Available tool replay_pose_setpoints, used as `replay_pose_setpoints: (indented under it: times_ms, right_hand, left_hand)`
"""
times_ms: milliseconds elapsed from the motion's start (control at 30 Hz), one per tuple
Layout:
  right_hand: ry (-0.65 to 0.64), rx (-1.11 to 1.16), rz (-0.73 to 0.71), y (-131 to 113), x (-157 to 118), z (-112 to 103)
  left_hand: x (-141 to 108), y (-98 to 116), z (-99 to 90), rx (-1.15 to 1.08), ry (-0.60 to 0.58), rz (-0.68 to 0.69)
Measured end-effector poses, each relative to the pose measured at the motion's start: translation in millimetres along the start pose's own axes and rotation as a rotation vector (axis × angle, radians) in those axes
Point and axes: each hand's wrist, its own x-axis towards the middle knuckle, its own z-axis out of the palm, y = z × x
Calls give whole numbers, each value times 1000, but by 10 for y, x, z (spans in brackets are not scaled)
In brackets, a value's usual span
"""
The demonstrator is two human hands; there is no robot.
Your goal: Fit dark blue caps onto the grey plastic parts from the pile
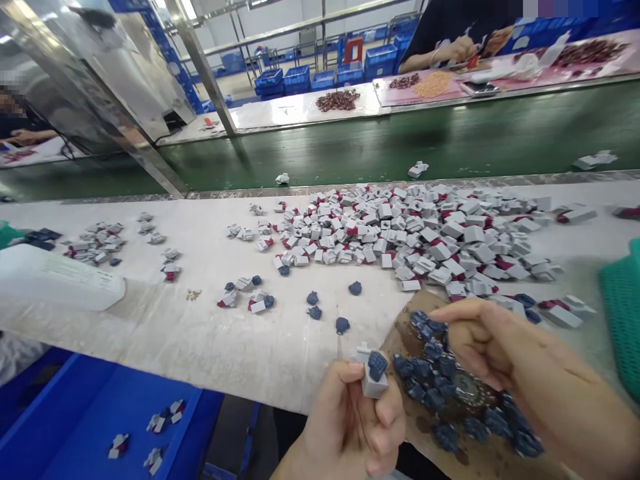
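My left hand [353,420] is closed around a small light grey plastic part [374,387], held upright at the table's front edge. A dark blue textured piece [377,365] sits against the upper part of it. My right hand [505,360] reaches in from the right, fingers curled, with its fingertips at a dark blue piece [423,323]; the thumb is mostly hidden. Under that hand lies a brown cardboard sheet [407,427], wet-looking and stained, bearing several glossy dark blue pieces [435,387]. More loose blue pieces [342,325] are scattered on the white table to its left.
Beyond my hands spreads a heap of grey and dark red parts [400,227]. A green conveyor belt [325,150] runs behind. At left are a white bottle [60,277] and a blue bin [85,400]; a green basket [623,313] stands right. A co-worker's hands [460,50] work across the belt.
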Motion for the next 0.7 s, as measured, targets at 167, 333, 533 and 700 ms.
replay_pose_setpoints:
  times_ms: [167, 333, 533, 700]
  right_hand:
    - [73, 44, -3, 255, 53, -146]
    - [30, -23, -139, -164, 108, 265]
    - [-303, 379, 287, -508, 77, 697]
    - [-379, 443, 247, -443, -16, 690]
  left_hand:
    - [-5, 76, -35, 95, -6, -15]
    - [79, -48, 88, 734, 287, 313]
    - [89, -148, 216, 1451, 316, 649]
    - [86, -219, 124, 1602, 284, 816]
